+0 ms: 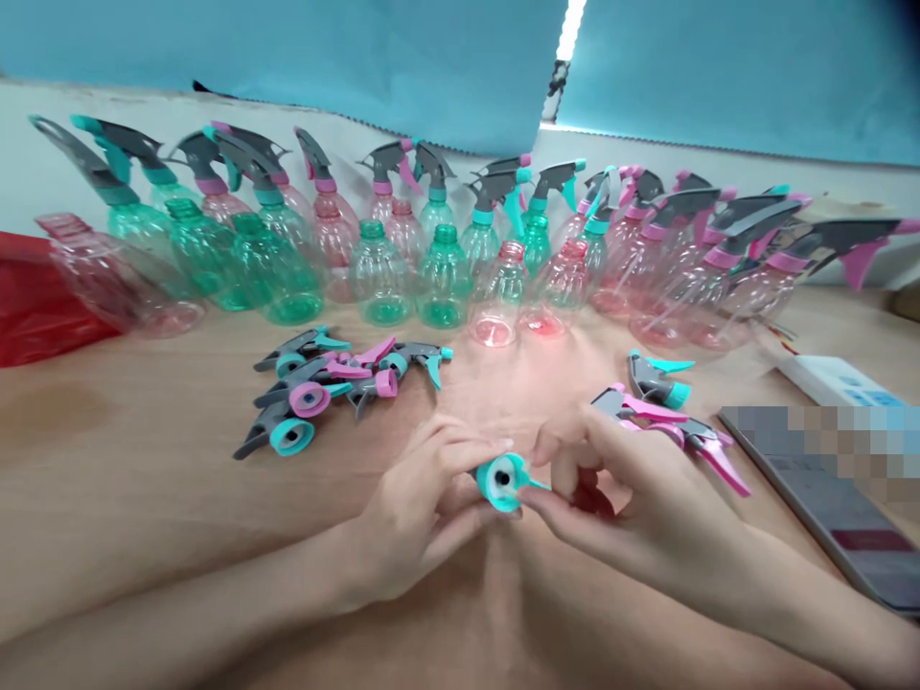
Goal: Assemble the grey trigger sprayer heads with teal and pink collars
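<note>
Both my hands meet low in the middle of the wooden table [129, 479]. My left hand [421, 508] is closed around a teal spray-trigger head [499, 481], its round collar facing me. My right hand [604, 494] pinches the same collar from the right with thumb and forefinger. Whether anything small sits between those fingertips is hidden. A loose pile of grey trigger heads with teal and pink collars [323, 388] lies to the left of my hands. A few more trigger heads [657, 398] lie just behind my right hand.
Several green and pink plastic bottles [438, 278] stand in an arc along the back, some capped with triggers, some open. A red bag [35, 297] sits far left. A white box [834, 379] and a flat dark device [840, 498] lie at right.
</note>
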A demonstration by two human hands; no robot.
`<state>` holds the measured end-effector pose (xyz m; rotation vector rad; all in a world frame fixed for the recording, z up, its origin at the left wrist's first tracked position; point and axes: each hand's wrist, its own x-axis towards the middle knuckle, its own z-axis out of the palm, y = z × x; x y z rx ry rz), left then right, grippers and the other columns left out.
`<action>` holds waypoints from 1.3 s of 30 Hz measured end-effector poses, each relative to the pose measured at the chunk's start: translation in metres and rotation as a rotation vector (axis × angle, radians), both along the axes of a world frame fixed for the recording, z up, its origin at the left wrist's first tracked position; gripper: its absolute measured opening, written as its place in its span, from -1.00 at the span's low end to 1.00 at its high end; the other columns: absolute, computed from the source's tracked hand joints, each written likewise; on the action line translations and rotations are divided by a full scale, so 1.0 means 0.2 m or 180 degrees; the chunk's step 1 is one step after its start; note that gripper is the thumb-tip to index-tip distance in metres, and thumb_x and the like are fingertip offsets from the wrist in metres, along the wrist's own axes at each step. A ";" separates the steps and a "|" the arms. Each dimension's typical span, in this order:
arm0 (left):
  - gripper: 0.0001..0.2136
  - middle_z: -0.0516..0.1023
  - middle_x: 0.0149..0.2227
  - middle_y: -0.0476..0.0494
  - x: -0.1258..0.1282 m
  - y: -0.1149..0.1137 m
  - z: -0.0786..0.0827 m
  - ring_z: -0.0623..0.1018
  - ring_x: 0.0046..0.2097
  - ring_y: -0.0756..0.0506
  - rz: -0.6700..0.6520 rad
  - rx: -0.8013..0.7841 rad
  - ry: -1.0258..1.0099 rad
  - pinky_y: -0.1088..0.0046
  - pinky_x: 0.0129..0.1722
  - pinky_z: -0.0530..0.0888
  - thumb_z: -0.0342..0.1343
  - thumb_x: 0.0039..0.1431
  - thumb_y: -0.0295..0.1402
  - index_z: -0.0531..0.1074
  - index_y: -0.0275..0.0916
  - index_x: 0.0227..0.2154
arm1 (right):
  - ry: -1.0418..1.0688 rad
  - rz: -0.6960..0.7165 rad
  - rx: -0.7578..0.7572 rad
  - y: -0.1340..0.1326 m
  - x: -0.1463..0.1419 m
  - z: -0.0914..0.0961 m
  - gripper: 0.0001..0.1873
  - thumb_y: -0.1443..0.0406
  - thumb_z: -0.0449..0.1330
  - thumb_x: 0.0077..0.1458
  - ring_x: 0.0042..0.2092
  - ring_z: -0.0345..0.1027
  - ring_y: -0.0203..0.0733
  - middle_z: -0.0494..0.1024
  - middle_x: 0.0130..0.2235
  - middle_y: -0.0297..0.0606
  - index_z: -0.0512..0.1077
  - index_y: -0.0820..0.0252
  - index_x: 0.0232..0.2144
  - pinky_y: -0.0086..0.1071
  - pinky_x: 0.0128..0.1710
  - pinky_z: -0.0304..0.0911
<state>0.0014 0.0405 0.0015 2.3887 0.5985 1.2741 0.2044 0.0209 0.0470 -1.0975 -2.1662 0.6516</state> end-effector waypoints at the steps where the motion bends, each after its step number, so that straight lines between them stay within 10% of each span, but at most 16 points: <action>1: -0.71 0.49 -0.19 -0.17 0.00 0.00 0.00 0.44 -0.14 -0.11 -0.0003 -0.0022 0.0069 0.31 -0.13 0.44 0.08 0.23 -0.42 0.26 -0.21 0.00 | -0.0050 0.0009 -0.0075 0.00 0.01 0.00 -0.84 0.39 0.17 0.05 -0.54 0.16 -0.42 0.29 -0.53 -0.50 0.21 0.12 -0.41 -0.51 -0.59 0.04; 27: -0.70 0.56 -0.19 -0.10 -0.01 0.00 -0.02 0.43 -0.22 -0.08 0.0361 0.0491 0.0628 0.37 -0.25 0.32 0.05 0.23 -0.51 0.32 -0.12 0.00 | 0.0546 -0.0606 -0.0562 -0.03 -0.11 -0.14 -0.68 0.42 0.12 -0.17 -0.64 0.01 -0.44 0.16 -0.64 -0.55 -0.01 0.08 -0.57 -0.50 -0.65 -0.09; 39: -0.81 0.52 -0.29 -0.10 0.01 -0.01 -0.01 0.40 -0.26 -0.04 0.0471 0.0732 0.0507 0.40 -0.28 0.30 0.08 0.24 -0.47 0.38 -0.29 -0.09 | 0.1258 -0.0406 -0.1977 -0.03 -0.09 -0.08 -0.73 0.34 0.13 -0.01 -0.55 0.00 -0.43 0.13 -0.57 -0.54 0.05 0.10 -0.55 -0.52 -0.61 -0.04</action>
